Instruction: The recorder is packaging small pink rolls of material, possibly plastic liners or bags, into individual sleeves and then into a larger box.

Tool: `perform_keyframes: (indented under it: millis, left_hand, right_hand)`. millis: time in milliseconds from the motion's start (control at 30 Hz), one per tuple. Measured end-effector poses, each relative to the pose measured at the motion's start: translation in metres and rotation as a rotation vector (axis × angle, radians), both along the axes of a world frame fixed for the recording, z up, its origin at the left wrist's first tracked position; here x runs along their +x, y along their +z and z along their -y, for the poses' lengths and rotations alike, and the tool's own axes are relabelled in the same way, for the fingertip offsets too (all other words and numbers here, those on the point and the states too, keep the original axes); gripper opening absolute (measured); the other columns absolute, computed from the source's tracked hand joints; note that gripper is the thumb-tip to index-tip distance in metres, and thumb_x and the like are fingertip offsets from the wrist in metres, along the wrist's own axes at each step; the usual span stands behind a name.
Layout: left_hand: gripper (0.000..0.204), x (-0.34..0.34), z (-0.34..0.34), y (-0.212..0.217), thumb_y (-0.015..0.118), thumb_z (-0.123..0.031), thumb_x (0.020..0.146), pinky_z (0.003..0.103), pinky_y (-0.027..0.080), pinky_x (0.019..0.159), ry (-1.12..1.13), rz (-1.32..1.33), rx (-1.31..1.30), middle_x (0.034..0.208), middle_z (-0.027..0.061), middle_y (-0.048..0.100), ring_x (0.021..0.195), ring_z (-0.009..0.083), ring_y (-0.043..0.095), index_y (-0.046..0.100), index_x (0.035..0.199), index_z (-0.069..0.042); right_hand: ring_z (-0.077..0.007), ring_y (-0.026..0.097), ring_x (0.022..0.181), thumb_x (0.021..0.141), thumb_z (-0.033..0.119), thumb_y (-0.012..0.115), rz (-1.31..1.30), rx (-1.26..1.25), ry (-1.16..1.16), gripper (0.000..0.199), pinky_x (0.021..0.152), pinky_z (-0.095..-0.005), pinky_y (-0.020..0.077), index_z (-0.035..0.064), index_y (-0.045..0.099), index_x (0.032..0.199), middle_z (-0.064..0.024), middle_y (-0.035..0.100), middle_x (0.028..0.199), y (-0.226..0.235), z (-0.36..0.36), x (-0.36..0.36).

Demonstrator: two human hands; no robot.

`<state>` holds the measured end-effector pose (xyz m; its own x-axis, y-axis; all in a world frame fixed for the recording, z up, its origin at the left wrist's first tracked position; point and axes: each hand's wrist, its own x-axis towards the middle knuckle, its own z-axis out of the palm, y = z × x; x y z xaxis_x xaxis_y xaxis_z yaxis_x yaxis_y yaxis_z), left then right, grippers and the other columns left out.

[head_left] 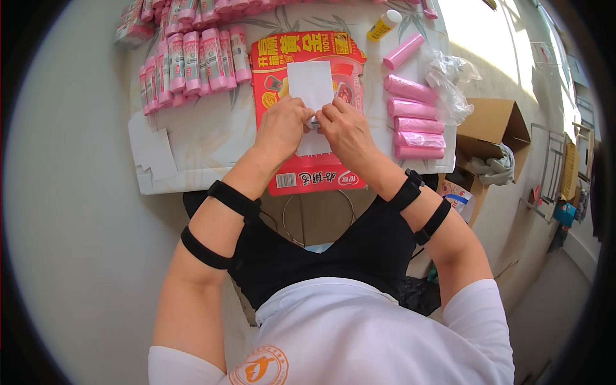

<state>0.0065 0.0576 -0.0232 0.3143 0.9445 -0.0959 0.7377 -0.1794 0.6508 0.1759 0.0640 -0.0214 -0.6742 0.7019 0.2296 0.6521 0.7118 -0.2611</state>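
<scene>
White shirt, worn by the person, filled the foreground. Small pale piece, dark-marked and mostly covered: lay over white paper, directly between the two grips, neither hand nearer. Left hand and right hand: both were pinched on the piece at the fingertips, from either side; its long axis could not be told. The white paper extended away from the person, beyond the fingers. Beneath: red printed cardboard, set on the cloth-covered bench. To the left: loose white slips; farther off, banded pink rolls stood massed. To the right: plain pink rolls, clear plastic beside them, and a yellow tube, white-capped, at the far side.
</scene>
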Motion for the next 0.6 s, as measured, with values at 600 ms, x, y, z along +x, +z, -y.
perform_keyframes:
  millis: [600]
  left_hand:
    - [0.044,0.033,0.081,-0.003,0.072,-0.022,0.073,0.041,0.037,0.095,0.150,-0.263,0.362,0.115,0.0047,0.055,0.109,0.0257,0.048,0.060,0.113,-0.007]
  right_hand:
    - [-0.0310,0.055,0.089,0.070,0.003,0.068,0.146,-0.362,0.222,0.012,0.076,-0.0399,0.0467,0.0003,0.061,0.080,-0.0128,0.058,0.086,0.001,-0.047,-0.003]
